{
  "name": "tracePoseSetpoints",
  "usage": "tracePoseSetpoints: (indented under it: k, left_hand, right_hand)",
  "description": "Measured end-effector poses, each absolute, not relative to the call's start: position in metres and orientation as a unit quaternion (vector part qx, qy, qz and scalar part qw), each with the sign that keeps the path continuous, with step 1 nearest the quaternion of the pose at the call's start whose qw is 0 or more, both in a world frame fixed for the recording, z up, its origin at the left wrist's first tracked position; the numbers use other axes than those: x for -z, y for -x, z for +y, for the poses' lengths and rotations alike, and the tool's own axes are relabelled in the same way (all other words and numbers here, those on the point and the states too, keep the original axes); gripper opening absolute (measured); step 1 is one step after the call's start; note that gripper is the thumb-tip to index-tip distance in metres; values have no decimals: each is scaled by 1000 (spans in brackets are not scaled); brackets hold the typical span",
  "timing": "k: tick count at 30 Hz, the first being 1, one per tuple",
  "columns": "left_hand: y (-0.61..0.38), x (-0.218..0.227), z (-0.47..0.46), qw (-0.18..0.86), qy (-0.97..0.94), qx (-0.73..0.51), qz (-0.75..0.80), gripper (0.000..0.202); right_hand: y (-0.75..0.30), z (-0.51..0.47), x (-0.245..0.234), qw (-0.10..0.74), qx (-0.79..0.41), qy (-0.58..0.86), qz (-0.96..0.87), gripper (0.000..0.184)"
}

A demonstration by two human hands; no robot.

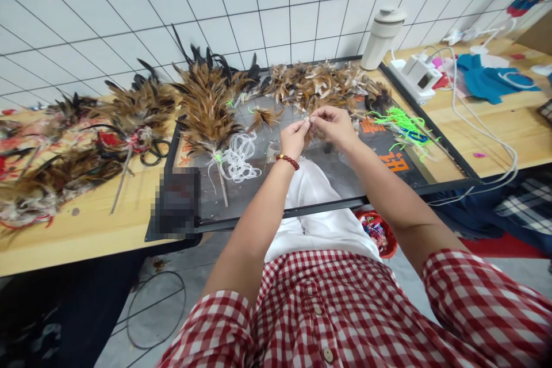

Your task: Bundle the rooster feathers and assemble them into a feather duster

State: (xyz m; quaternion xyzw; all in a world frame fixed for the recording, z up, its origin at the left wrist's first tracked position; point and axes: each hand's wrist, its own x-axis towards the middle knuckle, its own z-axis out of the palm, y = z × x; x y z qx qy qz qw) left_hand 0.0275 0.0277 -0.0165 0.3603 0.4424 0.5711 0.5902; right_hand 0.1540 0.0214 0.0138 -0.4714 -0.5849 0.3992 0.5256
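Above the dark framed board [276, 192], my left hand [294, 139] and my right hand [335, 125] meet, thumbs and fingertips pinched together. A tiny whitish bit shows between the fingertips, too small to name. Some brown feathers show just beneath the hands; whether they are held I cannot tell. Behind them lies a heap of loose brown feathers [314, 81]. To the left are a single small feather tuft [264, 118], a tangle of clear plastic strip [240, 158] and a feather duster [207, 103] on a thin stick.
Green ties [403, 123] lie at the board's right. A pale bottle [382, 40] and a power strip [416, 77] with trailing cables stand behind. Further left are more feather bundles [144, 106] and black scissors [154, 152]. A red basket [389, 247] sits below the table edge.
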Motion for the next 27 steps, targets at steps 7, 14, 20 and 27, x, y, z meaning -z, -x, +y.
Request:
tracePoseSetpoints:
  k: [7, 14, 20, 27]
  left_hand:
    - [-24, 1, 19, 662, -385, -494, 411, 26]
    - [-21, -3, 17, 710, -391, -449, 377, 30]
    - [-22, -4, 15, 716, -364, -465, 372, 26]
    - [-9, -17, 25, 683, -194, -587, 390, 28]
  right_hand:
    - [-163, 28, -9, 559, -363, 483, -568, 39]
    - [-163, 23, -11, 503, -433, 447, -600, 44]
    - [-177, 32, -13, 485, -344, 491, -637, 22]
    - [-212, 85, -36, 245, 31, 611, -752, 28]
